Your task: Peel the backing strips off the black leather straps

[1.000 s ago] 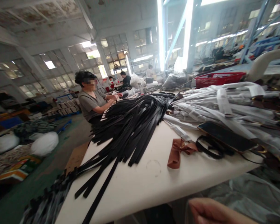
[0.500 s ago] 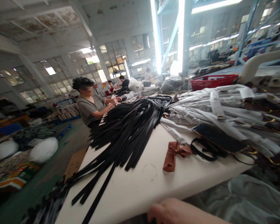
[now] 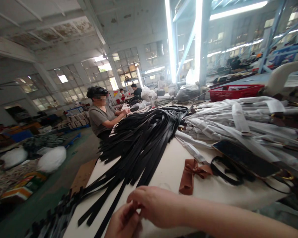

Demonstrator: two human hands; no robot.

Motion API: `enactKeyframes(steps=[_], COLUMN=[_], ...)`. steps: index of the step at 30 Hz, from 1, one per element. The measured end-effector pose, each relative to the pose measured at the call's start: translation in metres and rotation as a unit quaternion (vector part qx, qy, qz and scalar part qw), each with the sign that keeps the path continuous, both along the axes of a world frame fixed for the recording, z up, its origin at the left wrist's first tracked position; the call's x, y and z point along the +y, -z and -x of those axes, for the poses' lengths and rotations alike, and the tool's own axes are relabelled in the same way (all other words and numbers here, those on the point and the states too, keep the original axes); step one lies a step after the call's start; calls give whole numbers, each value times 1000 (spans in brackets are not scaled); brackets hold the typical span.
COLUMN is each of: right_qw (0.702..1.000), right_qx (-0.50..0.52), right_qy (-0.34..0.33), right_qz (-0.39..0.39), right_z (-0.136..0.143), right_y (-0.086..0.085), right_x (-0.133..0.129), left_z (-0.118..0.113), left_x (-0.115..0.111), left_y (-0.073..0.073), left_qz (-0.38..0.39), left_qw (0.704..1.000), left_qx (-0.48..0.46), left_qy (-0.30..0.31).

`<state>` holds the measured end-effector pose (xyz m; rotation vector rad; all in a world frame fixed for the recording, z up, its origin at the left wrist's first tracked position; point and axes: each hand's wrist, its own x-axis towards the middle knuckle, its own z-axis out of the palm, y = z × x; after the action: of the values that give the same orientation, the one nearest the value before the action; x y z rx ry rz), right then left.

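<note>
While left hand and right hand meet, fingers bunched, above the table, any pinched item is indiscernible; black straps lie heaped across the table, finished and remaining portions indistinguishable.

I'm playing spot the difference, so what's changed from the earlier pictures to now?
The right hand moved left and up, over the table. The left hand came into view, and their fingertips meet; I can't tell if they hold anything. The brown bow, phone and black straps stayed put.
</note>
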<state>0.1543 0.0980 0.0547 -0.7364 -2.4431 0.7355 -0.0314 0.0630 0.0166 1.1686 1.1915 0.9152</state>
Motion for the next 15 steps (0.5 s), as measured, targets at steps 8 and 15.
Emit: enactKeyframes(steps=[8,15], right_qw=[974,990], right_qx=[77,-24], right_qy=[198,114], right_qz=[-82,-75], right_z=[-21,-36], right_y=[15,58], right_x=[113,127], left_z=[-28,-7], left_x=[129,163], left_y=[-29,-6], left_qz=[-93,-136], left_qw=[989,980], left_qx=[112,133], left_qy=[18,-62])
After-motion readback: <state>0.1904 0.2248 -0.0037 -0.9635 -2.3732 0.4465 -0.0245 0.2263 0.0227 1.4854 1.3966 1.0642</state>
